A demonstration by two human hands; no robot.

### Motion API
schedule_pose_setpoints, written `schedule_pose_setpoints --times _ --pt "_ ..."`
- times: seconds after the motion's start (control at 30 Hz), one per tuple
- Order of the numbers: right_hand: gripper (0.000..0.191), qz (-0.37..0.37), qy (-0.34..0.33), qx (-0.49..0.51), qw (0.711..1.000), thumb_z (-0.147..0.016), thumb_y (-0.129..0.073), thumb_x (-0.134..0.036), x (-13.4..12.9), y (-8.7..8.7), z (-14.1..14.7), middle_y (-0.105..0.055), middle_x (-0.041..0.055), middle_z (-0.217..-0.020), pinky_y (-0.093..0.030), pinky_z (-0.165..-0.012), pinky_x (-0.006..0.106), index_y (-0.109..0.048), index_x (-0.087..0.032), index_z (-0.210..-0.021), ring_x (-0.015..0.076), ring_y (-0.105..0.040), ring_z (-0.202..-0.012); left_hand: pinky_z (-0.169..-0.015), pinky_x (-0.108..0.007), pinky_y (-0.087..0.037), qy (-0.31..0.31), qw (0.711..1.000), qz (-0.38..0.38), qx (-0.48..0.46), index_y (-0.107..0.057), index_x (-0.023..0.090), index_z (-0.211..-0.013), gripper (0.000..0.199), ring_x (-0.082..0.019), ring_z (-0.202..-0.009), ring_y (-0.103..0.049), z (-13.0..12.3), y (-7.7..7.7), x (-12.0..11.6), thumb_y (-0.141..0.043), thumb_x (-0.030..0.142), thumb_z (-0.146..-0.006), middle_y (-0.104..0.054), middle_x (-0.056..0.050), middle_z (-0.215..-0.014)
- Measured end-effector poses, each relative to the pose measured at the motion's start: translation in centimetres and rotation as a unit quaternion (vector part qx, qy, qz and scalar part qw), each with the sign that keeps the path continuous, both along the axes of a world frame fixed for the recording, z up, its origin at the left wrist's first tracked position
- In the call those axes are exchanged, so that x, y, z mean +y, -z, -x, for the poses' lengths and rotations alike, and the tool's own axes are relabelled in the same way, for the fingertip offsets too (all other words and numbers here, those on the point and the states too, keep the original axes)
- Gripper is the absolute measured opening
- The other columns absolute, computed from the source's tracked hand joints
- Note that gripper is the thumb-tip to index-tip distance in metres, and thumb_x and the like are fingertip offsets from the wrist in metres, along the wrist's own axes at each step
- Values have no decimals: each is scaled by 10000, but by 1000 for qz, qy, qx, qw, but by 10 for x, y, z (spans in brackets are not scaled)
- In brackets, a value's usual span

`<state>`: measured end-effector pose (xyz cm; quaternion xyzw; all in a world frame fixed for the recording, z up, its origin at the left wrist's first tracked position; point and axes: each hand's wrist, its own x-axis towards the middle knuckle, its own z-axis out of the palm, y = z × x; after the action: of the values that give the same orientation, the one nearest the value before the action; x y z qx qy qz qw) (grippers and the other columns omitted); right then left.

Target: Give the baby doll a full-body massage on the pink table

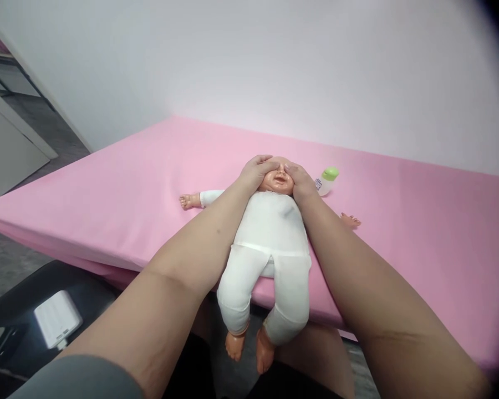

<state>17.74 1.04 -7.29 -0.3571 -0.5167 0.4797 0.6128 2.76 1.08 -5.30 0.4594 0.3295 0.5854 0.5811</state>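
Doll (272, 221), fabric-clad; 2 hands (258, 170) (301, 180) cup its glossy round head (280, 182).

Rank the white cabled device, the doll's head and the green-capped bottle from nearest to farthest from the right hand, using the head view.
1. Doll's head: touching the right hand, on its left.
2. Green-capped bottle: just right of that hand.
3. White cabled device: far off at lower left.
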Motion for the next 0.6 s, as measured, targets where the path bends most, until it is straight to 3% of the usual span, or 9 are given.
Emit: schedule_pose_setpoints --times 0.1,0.23,0.43,0.6 --pt "330 -4 -10 27 1000 -807 -728 -534 1 2 2 -771 5 -992 -566 -1014 472 -703 -250 -973 265 -712 -1005 -857 -377 -565 -30 1000 4 -1 -651 183 -1025 343 -245 -908 -702 -2 -1 2 -754 272 -709 -730 -66 -939" --pt "318 -13 -37 71 997 -841 -662 -486 1 6 3 -768 25 -1092 -522 -1088 503 -722 -244 -1038 289 -691 -1117 -929 -370 -545 -71 997 5 16 -699 187 -977 260 -254 -1013 -687 -1 0 7 -656 235 -726 -736 -74 -1038" --pt "472 41 -19 137 989 -739 -728 -352 7 13 -3 -707 -6 -1288 -495 -1118 514 -676 -300 -1206 271 -641 -1246 -935 -380 -552 -55 997 31 -37 -706 194 -993 306 -267 -1034 -695 -1 -2 2 -660 212 -691 -745 -67 -1055" --pt "545 17 -17 72 997 -719 -799 -430 5 7 -5 -709 16 -1266 -490 -1121 484 -659 -270 -1220 268 -643 -1227 -838 -369 -571 -22 1000 12 -16 -666 189 -1003 360 -239 -882 -704 -2 -7 -9 -801 300 -689 -736 -55 -919"
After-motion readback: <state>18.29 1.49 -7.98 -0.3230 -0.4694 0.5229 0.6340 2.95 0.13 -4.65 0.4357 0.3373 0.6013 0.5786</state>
